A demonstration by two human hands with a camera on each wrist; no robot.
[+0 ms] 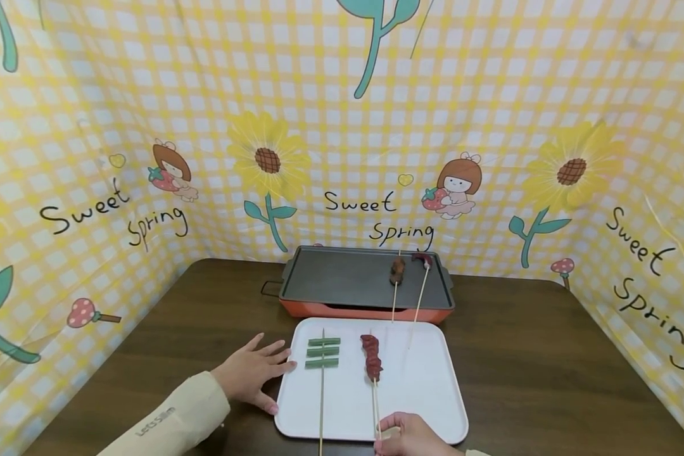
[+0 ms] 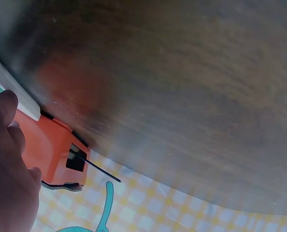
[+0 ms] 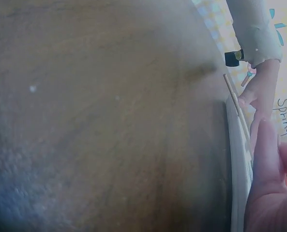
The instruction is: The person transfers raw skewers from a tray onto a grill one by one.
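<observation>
A white tray (image 1: 416, 392) lies on the table with two skewers over it. At its left edge my left hand (image 1: 249, 372) has its fingers spread, fingertips and thumb right at the rim. My right hand (image 1: 413, 436) pinches the lower end of a skewer of dark red meat (image 1: 371, 358), near the tray's front edge; in the right wrist view the fingers (image 3: 266, 150) hide most of it. Left of that lies a skewer with green pieces (image 1: 322, 352) set crosswise, its long stick reaching past the front rim.
Behind the tray stands an orange electric grill (image 1: 333, 278) with a dark flat plate and a wire handle on its left. A brown meat skewer (image 1: 397, 271) and a skewer with a dark red curved piece (image 1: 424, 261) lie on its right side. Checked cloth (image 1: 342, 158) surrounds the wooden table (image 1: 524, 367).
</observation>
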